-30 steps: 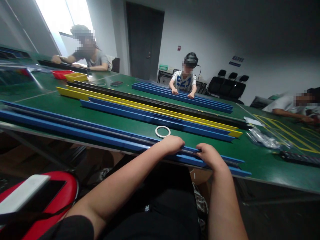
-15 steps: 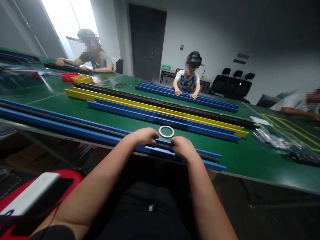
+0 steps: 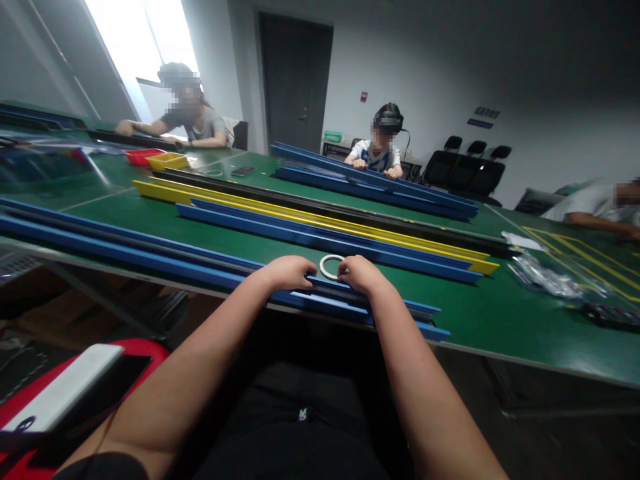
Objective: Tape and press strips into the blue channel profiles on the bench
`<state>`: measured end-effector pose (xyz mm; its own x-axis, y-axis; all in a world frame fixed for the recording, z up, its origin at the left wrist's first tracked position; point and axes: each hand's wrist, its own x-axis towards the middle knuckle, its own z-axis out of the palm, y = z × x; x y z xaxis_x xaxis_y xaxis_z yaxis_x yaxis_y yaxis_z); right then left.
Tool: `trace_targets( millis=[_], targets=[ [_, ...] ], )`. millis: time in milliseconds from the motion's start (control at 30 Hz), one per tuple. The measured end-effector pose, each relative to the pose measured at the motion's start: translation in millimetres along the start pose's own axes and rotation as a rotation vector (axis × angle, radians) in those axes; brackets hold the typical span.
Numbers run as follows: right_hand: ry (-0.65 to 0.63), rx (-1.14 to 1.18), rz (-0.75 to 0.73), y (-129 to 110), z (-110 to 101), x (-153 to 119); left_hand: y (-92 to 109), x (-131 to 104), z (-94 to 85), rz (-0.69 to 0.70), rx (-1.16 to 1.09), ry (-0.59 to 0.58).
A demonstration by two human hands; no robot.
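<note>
A long blue channel rail lies along the near edge of the table, with a dark strip running inside it. My left hand is closed in a pinch on the rail's far edge. Just to its right, my right hand has bent fingers closed at the same far edge; its fingertips partly hide what they grip. Beside that hand, just behind the rail, lies a flat white ring, partly covered by the fingers.
Behind the ring lie another blue rail, a yellow rail and black rails. A co-worker opposite holds a tilted blue rail. Clear plastic bags lie at the right. A red stool stands left.
My right hand has moved slightly up and left, now overlapping the white ring. My left hand has hardly moved. The co-worker opposite has lifted and tilted a blue rail.
</note>
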<state>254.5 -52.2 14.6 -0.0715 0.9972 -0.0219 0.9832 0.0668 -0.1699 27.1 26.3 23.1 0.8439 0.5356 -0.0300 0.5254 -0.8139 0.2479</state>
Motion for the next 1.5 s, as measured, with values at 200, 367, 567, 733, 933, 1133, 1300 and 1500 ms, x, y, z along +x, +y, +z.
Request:
trace_targets(
  millis=[200, 367, 567, 733, 933, 1133, 1300, 1500],
  targets=[
    [-0.005, 0.040, 0.012, 10.7, 7.6, 2.2, -1.2, 0.7, 1.1, 0.022, -0.031, -0.009],
    [0.002, 0.056, 0.037, 15.5, 9.8, 5.1, -2.8, 1.7, 1.1, 0.033, -0.044, -0.009],
    [0.036, 0.090, 0.034, 12.5, 8.1, 3.2, -4.1, 1.3, 1.3, 0.040, -0.045, -0.010],
    [0.085, 0.159, 0.059, 9.4, 9.5, 3.2, -5.6, 2.2, 2.2, 0.050, -0.041, -0.003],
    [0.118, 0.344, 0.001, 4.0, 6.7, -1.8, -5.2, 1.9, 2.5, 0.028, -0.132, 0.030],
    [0.109, 0.482, -0.075, 1.0, 3.7, -5.5, -3.9, 2.8, 0.7, -0.026, -0.340, 0.111],
    [0.100, 0.518, -0.103, 2.8, 6.3, -4.1, -6.7, 5.2, 4.2, 0.019, -0.376, 0.157],
    [0.103, 0.542, -0.137, -0.5, 1.6, -7.5, -9.6, 7.1, 7.6, 0.033, -0.387, 0.181]
  ],
)
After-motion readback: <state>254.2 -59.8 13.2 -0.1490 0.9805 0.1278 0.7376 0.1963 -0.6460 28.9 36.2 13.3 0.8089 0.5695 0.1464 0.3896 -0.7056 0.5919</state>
